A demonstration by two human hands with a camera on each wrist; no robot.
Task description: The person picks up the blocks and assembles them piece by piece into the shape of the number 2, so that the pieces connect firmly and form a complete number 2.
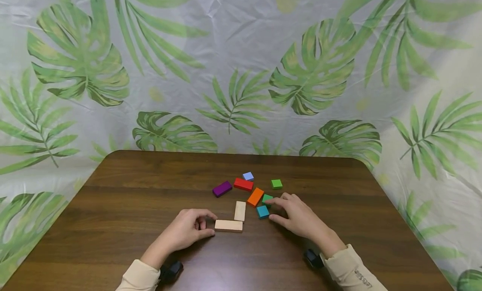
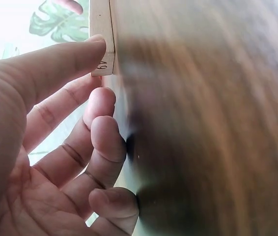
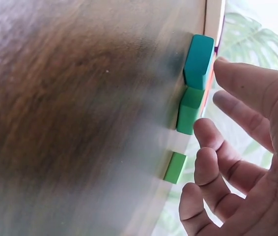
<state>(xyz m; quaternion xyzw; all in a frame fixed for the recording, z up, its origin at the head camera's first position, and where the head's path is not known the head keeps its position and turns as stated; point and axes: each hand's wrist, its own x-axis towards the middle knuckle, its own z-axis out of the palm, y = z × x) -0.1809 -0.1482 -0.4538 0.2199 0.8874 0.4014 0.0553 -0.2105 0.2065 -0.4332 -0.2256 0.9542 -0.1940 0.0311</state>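
My left hand point(image 1: 189, 229) is at the left end of a flat plain wooden block point(image 1: 228, 226), thumb and index fingertips by its corners; firm contact cannot be made out. In the left wrist view the thumb overlaps the end of that wooden block point(image 2: 102, 29), which carries a small printed mark. Another plain wooden block point(image 1: 239, 211) stands at a right angle behind its right end. My right hand point(image 1: 297, 215) hovers with fingers loosely bent, thumb near a teal block point(image 1: 262, 212) and index finger over a green block point(image 1: 267, 198). The right wrist view shows nothing gripped.
Beyond the hands lie an orange block point(image 1: 255, 197), a red block point(image 1: 243, 184), a purple block point(image 1: 222, 189), a light blue block point(image 1: 248, 176) and a light green block point(image 1: 276, 184). All rest on a dark wooden table point(image 1: 150, 173) before a leaf-patterned curtain point(image 1: 241, 39).
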